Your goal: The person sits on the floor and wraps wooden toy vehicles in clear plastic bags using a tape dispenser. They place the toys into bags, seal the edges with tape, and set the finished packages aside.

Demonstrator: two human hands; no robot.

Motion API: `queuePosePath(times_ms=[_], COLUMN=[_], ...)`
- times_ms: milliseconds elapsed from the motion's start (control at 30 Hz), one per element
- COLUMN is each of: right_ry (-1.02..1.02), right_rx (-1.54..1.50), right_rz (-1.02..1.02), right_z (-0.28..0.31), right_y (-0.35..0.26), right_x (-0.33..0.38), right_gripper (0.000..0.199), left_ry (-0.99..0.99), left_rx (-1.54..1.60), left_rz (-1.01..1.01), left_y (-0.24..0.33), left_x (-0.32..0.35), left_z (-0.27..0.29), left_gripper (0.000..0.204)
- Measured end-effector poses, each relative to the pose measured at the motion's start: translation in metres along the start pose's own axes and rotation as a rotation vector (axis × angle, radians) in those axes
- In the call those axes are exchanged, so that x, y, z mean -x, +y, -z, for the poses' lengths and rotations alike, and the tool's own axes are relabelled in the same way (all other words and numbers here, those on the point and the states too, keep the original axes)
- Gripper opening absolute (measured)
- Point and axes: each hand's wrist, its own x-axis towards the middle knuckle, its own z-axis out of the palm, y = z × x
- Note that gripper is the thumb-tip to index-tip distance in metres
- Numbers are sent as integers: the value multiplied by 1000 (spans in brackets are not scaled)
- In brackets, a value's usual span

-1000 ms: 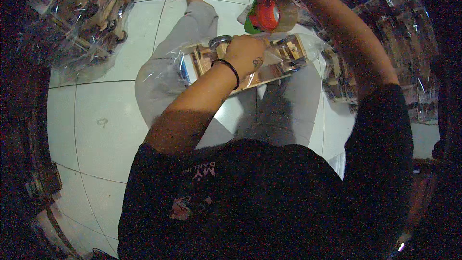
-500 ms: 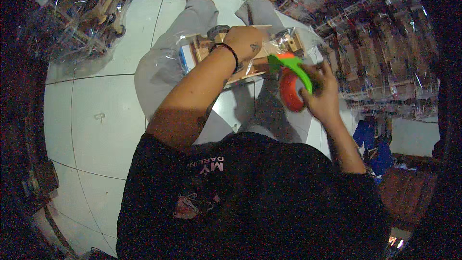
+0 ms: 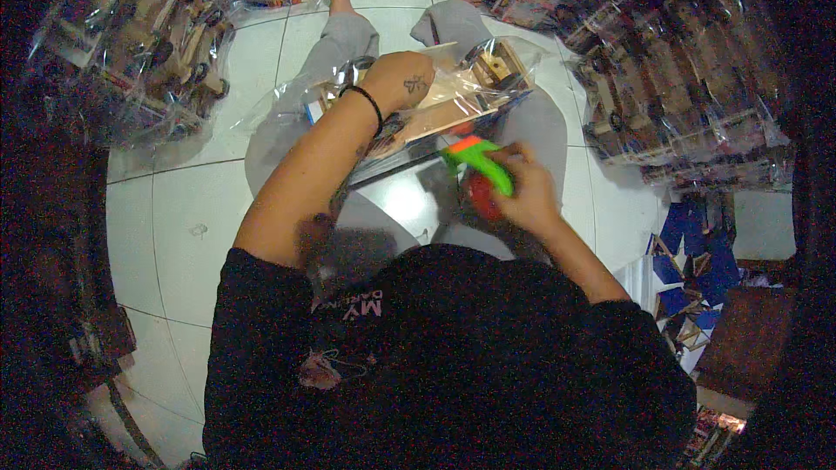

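A wooden toy truck (image 3: 453, 109) in clear plastic lies tilted across my lap, its open bed facing up. My left hand (image 3: 402, 78) is closed over its left part, knuckles up, the fingertips hidden beneath. In my right hand (image 3: 529, 190) is a bright green tape dispenser (image 3: 483, 159) with an orange part on top. Its red tape roll (image 3: 482, 196) hangs below, slightly blurred. The dispenser's front end is close to the near long side of the truck. Whether tape runs between them I cannot make out.
Plastic-bagged wooden toys (image 3: 165, 52) pile up at the far left. A larger stack of wrapped toys (image 3: 679, 78) fills the right side. Blue and wooden pieces (image 3: 697, 270) lie at the lower right near a brown board (image 3: 747, 344). White floor tiles (image 3: 174, 226) surround my legs.
The tape dispenser has moved left and nearer my body, tipping over toward the truck's near side. My left hand has moved left, and more of the truck's bed shows.
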Motion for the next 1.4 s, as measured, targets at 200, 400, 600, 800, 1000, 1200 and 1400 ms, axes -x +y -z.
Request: queuePosePath(times_ms=[200,400,600,800,1000,1200,1400], right_ry=[800,798,818,354,336,-226,-116], right_rx=[127,-533,296,-284,-817,-1473,-1529], right_rz=[-168,-708,-562,-124,-250,-611,-817], right_z=[55,-46,-18,-85,-118,-9,2], right_y=[145,283,191,-9,26,23,-11], right_x=[44,36,2,-28,-98,-182,-135], right_gripper=[50,44,64,91,89,69,44], left_ry=[398,-320,-672,-1055,-780,80,6], left_rx=[-250,153,388,783,810,1720,1243], left_rz=[-68,-83,210,407,480,689,414], left_y=[2,-2,-29,-47,-64,21,70], left_x=[-2,-64,-90,-89,-61,43,106], left_z=[44,13,2,-2,21,47,46], left_gripper=[35,43,61,82,97,81,64])
